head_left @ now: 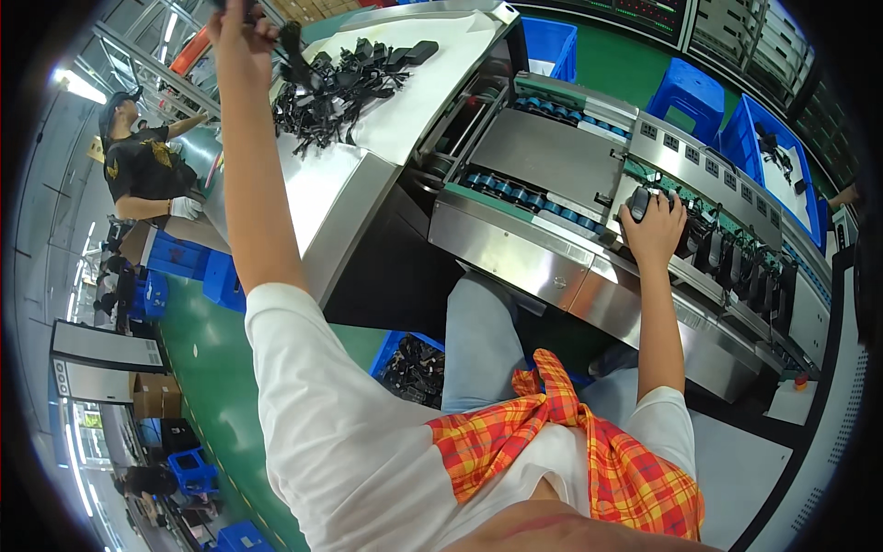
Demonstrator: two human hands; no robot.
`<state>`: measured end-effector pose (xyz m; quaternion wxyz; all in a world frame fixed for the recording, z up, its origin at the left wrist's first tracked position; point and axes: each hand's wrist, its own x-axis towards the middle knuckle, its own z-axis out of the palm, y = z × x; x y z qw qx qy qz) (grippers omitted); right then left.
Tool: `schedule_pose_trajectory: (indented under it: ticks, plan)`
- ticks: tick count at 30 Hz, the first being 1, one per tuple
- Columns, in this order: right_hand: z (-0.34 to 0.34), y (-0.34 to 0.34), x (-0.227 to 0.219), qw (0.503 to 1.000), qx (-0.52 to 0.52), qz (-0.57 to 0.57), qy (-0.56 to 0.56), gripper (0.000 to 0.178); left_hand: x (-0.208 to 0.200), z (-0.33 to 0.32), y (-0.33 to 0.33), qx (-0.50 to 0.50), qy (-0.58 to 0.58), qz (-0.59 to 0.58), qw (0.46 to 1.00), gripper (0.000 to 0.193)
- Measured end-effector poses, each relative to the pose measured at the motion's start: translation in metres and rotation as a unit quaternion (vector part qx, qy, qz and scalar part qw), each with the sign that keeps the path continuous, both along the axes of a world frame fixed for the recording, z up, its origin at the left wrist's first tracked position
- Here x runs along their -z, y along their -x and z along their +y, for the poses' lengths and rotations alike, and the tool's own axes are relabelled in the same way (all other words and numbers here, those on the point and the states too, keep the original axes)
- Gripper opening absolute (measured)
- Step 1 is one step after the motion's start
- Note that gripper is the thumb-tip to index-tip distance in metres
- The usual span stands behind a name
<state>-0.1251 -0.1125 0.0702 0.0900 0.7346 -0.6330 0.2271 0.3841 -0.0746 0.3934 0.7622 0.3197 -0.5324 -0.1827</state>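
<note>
My left hand point(241, 41) is stretched to the far left, at the upper edge of the view. Its fingers are closed round a dark piece, apparently a black power adapter, partly cut off by the edge. Just right of it, a heap of black power adapters point(354, 83) with bundled cables lies on a white-covered table point(460, 55). At the right, my right hand point(656, 225) grips a rounded black power adapter point(638, 202) over the machine's slotted rack. More black adapters point(734, 262) stand in a row in that rack, right of my hand.
A conveyor with a flat grey plate point(550, 156) runs between blue rollers. A row of sockets point(704, 164) lines its far side. Blue bins point(777, 170) stand beyond; another bin holding black parts point(412, 368) sits below. A co-worker point(143, 170) is at the left.
</note>
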Motion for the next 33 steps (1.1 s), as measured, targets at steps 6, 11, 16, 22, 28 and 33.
schedule_pose_trajectory:
  ticks: [6, 11, 16, 22, 28, 33]
  plan:
    - [0.004, 0.026, 0.016, 0.982, -0.033, -0.122, 0.14, 0.047, 0.1, 0.083, 0.196, 0.092, -0.251, -0.054, 0.962, 0.066]
    - [0.132, 0.004, 0.01, 0.777, -0.216, -0.56, -0.191, 0.037, 0.24, 0.147, 0.294, 0.285, -0.437, 0.099, 0.847, 0.061]
    - [0.191, 0.012, 0.008, 0.5, -0.044, -0.83, -0.245, 0.039, 0.337, 0.173, 0.391, 0.296, -0.384, -0.03, 0.874, 0.05]
    - [0.174, 0.065, 0.015, 0.476, -0.006, -0.83, -0.291, 0.033, 0.345, 0.166, 0.418, 0.4, -0.371, -0.178, 0.819, 0.052]
    - [0.099, 0.121, -0.047, 0.528, -0.095, -0.844, -0.019, 0.026, 0.368, 0.159, 0.406, 0.378, -0.356, 0.019, 0.855, 0.05]
    - [-0.038, 0.173, -0.071, 0.549, -0.175, -0.817, -0.031, 0.027, 0.371, 0.155, 0.393, 0.386, -0.408, 0.086, 0.823, 0.047]
